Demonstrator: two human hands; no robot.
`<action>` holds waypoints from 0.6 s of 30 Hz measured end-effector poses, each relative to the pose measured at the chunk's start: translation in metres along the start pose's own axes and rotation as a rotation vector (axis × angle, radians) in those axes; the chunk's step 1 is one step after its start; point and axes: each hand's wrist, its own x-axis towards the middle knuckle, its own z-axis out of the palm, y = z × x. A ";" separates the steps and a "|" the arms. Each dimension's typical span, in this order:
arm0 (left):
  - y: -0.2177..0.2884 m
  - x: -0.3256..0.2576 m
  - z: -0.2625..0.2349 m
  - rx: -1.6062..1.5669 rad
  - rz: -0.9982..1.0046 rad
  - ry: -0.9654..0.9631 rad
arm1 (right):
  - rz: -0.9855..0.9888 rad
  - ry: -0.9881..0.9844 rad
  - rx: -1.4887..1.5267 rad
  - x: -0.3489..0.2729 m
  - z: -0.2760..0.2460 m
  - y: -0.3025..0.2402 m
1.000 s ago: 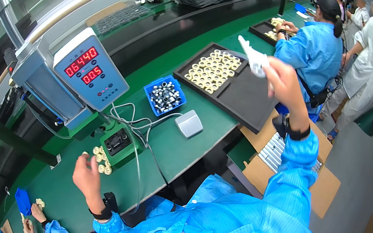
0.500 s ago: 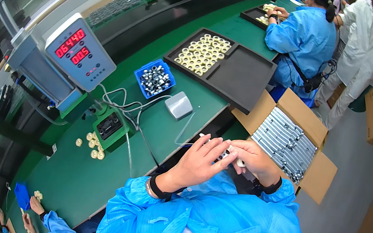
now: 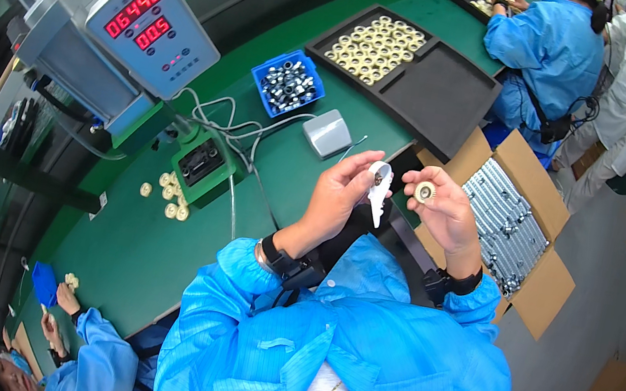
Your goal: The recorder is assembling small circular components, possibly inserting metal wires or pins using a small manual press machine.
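My left hand [image 3: 336, 198] pinches a white piece with a round ring at its top and a narrow tapering tail [image 3: 378, 199]. Close beside it, my right hand [image 3: 448, 215] grips a small cream toothed ring with a metal insert [image 3: 425, 192] between thumb and fingers. The two pieces are apart, held up in front of the table's edge. Nearest to my left hand on the table is a light grey box-shaped piece [image 3: 328, 134]. An open carton [image 3: 554, 298] full of rows of small metal parts stands to the right of my right hand.
A black tray [image 3: 446, 106] holds many cream rings; a blue bin [image 3: 283, 117] holds metal sleeves. At left stands a press with a red-digit display [image 3: 154, 29] and green base [image 3: 207, 185], with loose cream rings [image 3: 174, 196] beside it. Cables cross the green table. Co-workers [image 3: 545, 44] sit nearby.
My hands have come apart and risen slightly; before, they were together around the pieces. The cream ring and the white piece are now separately visible. The whole view has shifted a little.
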 end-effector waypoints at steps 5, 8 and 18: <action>-0.007 0.001 -0.005 -0.103 -0.049 0.005 | -0.040 0.071 -0.050 0.009 0.012 0.015; -0.006 0.000 -0.008 -0.156 -0.035 0.006 | -0.059 0.144 -0.140 0.015 0.021 0.017; -0.010 0.002 -0.013 -0.152 -0.081 -0.012 | -0.169 0.214 -0.525 0.013 0.029 0.026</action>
